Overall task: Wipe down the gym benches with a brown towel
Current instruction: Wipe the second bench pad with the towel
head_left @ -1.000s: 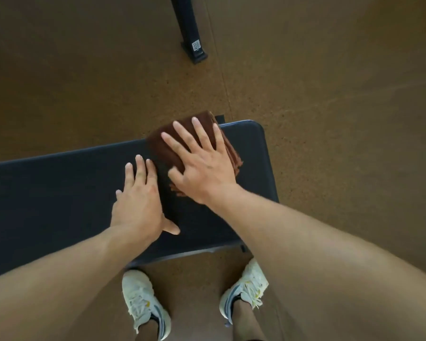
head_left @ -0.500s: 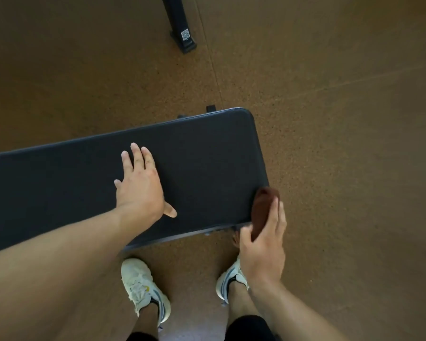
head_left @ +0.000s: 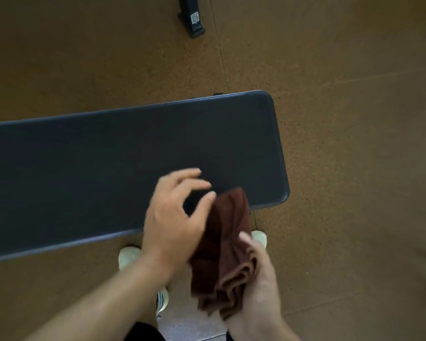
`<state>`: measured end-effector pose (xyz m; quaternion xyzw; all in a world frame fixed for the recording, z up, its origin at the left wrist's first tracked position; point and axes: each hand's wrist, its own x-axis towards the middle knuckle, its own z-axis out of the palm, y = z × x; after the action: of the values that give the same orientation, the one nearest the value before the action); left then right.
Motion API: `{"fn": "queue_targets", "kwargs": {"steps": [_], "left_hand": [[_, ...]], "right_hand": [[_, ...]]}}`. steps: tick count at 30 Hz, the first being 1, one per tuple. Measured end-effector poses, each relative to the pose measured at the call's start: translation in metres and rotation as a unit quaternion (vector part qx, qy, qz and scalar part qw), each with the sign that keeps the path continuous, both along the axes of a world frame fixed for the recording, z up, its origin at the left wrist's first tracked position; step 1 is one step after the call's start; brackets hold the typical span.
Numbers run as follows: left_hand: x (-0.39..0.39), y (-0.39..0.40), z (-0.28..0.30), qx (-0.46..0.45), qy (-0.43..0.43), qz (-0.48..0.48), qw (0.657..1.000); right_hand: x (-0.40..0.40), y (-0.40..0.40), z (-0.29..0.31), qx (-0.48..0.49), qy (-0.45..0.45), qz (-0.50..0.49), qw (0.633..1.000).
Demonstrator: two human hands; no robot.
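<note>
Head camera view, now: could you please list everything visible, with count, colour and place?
gym bench: one, black padded top, across the middle.
brown towel: one, bunched, held above the bench's near edge.
equipment foot: one, black with a label, top centre.
floor: brown, speckled, all around.
shoes: two, pale, beneath the bench's near edge.
left hand: fingers curled beside the towel; whether it touches is unclear.
right hand: grips the towel's lower end.

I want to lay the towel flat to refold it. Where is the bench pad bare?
The bench pad is bare from its far edge to its left end. Only the near right corner is crowded, under the left hand and towel.
</note>
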<state>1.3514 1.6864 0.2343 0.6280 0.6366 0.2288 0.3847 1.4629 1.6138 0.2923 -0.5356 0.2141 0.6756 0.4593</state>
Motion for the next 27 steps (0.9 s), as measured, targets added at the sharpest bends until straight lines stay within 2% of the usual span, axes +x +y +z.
{"fn": "queue_targets", "kwargs": {"steps": [3, 5, 8, 10, 12, 14, 18, 23, 25, 27], "left_hand": [[0.021, -0.026, 0.022, -0.085, -0.136, 0.030, 0.987], [0.029, -0.028, 0.031, -0.152, -0.164, 0.026, 0.974], [0.031, -0.017, 0.037, -0.234, -0.199, -0.002, 0.952], [0.032, -0.009, 0.040, -0.289, -0.284, 0.007, 0.914], [0.032, -0.005, 0.042, -0.322, -0.387, 0.037, 0.863], [0.033, -0.002, 0.046, -0.348, -0.444, 0.072, 0.823], [0.037, -0.001, 0.052, -0.428, -0.473, 0.129, 0.759], [0.044, -0.006, 0.050, -0.473, -0.454, 0.182, 0.733], [0.044, -0.008, 0.051, -0.480, -0.446, 0.211, 0.725], [0.041, -0.008, 0.049, -0.471, -0.422, 0.241, 0.736]], "right_hand": [[0.017, 0.011, -0.003, 0.098, -0.017, 0.070, 0.993], [0.021, 0.015, -0.005, 0.133, -0.036, 0.158, 0.978], [0.021, 0.017, -0.007, 0.133, -0.106, 0.192, 0.967], [0.019, 0.020, -0.004, 0.141, -0.141, 0.204, 0.958], [0.018, 0.021, -0.004, 0.139, -0.206, 0.235, 0.940], [0.016, 0.024, 0.001, 0.141, -0.232, 0.277, 0.922], [0.021, 0.022, 0.004, 0.117, -0.285, 0.340, 0.888], [0.028, 0.021, 0.008, 0.099, -0.284, 0.355, 0.885], [0.031, 0.022, 0.014, 0.096, -0.267, 0.329, 0.901], [0.035, 0.024, 0.020, 0.057, -0.236, 0.244, 0.939]]}}
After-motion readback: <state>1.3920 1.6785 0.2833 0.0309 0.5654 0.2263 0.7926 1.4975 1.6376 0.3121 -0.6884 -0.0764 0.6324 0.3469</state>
